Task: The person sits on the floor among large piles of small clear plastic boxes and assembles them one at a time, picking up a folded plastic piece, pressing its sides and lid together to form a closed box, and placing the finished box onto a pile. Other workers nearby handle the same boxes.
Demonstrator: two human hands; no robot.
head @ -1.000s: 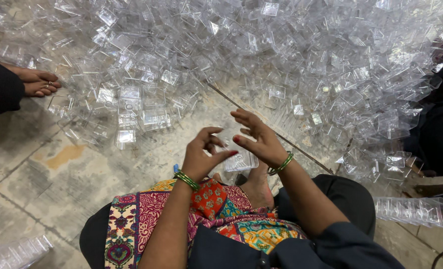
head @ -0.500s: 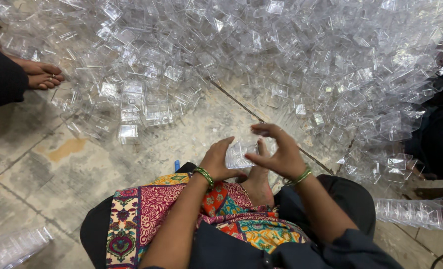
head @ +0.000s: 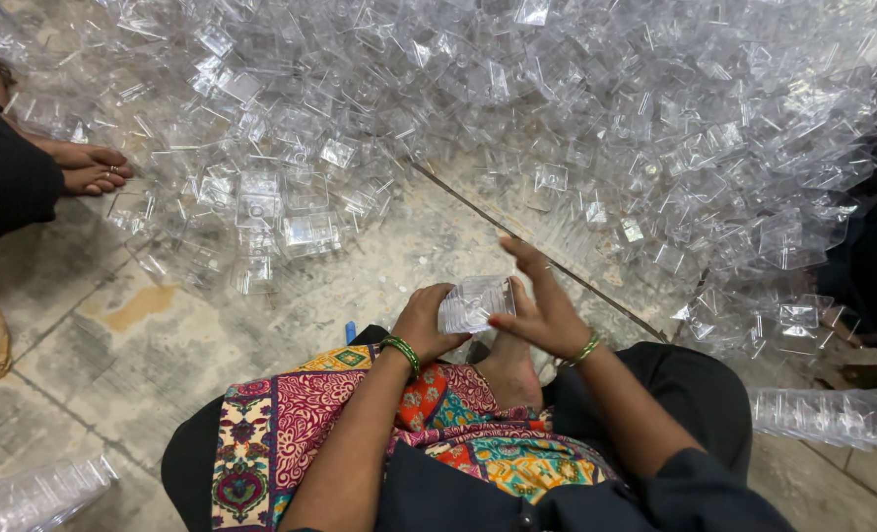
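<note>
a wide heap of clear plastic boxes (head: 576,128) covers the floor ahead — another person's bare feet (head: 89,167) at its edge. left hand (head: 424,320) grips a clear box (head: 473,302) above the lap; right hand (head: 542,310) presses it, fingers straight.

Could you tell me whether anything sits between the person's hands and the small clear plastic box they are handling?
Nothing visible does: the left hand and right hand both touch the clear plastic box directly.
</note>
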